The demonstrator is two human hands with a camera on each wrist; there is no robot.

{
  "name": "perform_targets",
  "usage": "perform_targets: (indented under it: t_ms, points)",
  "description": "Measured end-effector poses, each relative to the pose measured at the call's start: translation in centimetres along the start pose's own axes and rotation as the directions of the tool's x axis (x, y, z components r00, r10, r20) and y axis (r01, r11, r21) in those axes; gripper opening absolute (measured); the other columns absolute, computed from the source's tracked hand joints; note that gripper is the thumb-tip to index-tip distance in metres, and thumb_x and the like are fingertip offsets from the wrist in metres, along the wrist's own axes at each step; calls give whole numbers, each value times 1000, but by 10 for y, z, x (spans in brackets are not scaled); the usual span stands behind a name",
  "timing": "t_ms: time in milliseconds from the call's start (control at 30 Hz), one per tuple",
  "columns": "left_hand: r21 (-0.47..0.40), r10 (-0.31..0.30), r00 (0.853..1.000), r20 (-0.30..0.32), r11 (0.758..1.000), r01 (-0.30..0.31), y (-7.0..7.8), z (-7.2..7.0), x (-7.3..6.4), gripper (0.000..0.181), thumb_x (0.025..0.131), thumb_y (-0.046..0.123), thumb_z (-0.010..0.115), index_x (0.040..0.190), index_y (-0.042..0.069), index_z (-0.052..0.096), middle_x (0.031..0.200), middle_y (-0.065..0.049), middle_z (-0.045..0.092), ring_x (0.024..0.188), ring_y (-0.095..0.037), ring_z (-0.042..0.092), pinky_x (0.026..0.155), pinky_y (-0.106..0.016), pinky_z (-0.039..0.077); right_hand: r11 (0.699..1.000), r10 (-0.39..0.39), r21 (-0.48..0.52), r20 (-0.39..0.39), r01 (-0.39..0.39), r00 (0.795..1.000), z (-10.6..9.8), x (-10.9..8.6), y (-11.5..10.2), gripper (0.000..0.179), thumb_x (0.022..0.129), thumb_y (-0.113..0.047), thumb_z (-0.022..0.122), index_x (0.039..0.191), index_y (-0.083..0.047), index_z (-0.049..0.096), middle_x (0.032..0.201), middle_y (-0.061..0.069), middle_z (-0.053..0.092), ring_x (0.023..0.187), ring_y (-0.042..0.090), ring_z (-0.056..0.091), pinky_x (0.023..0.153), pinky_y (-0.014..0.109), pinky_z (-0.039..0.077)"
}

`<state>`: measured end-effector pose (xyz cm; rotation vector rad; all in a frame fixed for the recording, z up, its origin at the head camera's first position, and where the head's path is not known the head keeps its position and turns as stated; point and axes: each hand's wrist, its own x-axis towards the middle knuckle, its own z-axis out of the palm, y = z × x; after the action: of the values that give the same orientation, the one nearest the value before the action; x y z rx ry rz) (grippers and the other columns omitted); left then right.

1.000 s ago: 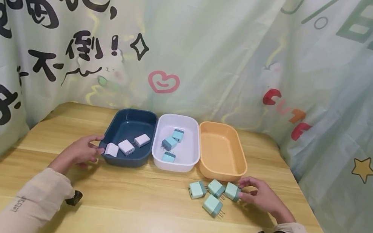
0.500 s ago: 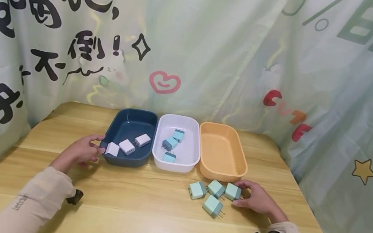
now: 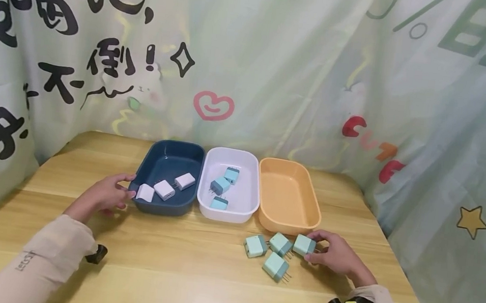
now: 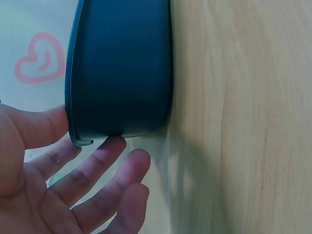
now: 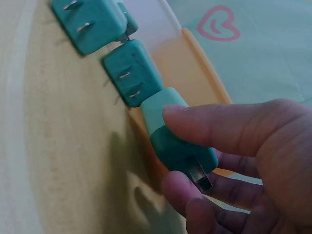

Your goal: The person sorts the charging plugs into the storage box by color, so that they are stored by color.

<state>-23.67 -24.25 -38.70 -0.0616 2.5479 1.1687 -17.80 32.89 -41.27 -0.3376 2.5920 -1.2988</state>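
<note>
In the head view, a dark blue tray [image 3: 166, 207] holds three white charger plugs [image 3: 164, 190]. My left hand [image 3: 107, 194] grips its left end, thumb at the rim and fingertips at the outer wall [image 4: 119, 73]. On the right, my right hand [image 3: 336, 254] pinches a light green charger plug [image 3: 304, 245] between thumb and fingers. The right wrist view shows this plug [image 5: 165, 109] tilted, a metal prong pointing toward the palm. Three more green charger plugs [image 3: 276, 266] lie just left of that hand on the table.
A white tray [image 3: 247, 215] with three blue-green charger plugs [image 3: 220, 184] stands in the middle. Right of it, against its side, is an orange tray [image 3: 289, 196] with nothing in it. A printed curtain [image 3: 278, 66] hangs behind the wooden table [image 3: 194, 275].
My right hand first drew slightly left and toward me, then closed on the rightmost green charger plug, which now sits a little higher. The left hand stays at the dark blue tray.
</note>
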Motion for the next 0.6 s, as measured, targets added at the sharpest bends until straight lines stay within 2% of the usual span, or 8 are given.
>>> perform_targets:
  t_ms: [200, 433, 600]
  points:
    - [-2, -5, 1000, 0, 1000, 5, 3, -1, 1, 67, 98, 21, 56, 153, 3, 22, 137, -35, 43, 95, -33, 63, 64, -41, 55, 998, -38, 48, 31, 36, 999, -7, -3, -6, 46, 77, -6, 80, 115, 7, 57, 105, 20, 54, 73, 24, 63, 57, 32, 53]
    - [-3, -14, 1000, 5, 1000, 14, 0, 0, -1, 67, 98, 20, 57, 152, 1, 22, 137, -35, 43, 94, -33, 64, 66, -42, 54, 994, -60, 101, 123, 47, 991, -5, -4, -15, 46, 78, -6, 80, 115, 7, 56, 108, 22, 51, 73, 23, 64, 62, 35, 55]
    - [-14, -4, 1000, 8, 1000, 4, 1, 0, 0, 67, 98, 22, 56, 152, 3, 22, 137, -35, 43, 96, -34, 63, 66, -42, 55, 993, -63, 102, 110, 52, 992, -7, -4, -23, 46, 78, -6, 80, 115, 6, 56, 109, 22, 51, 72, 20, 62, 60, 31, 53]
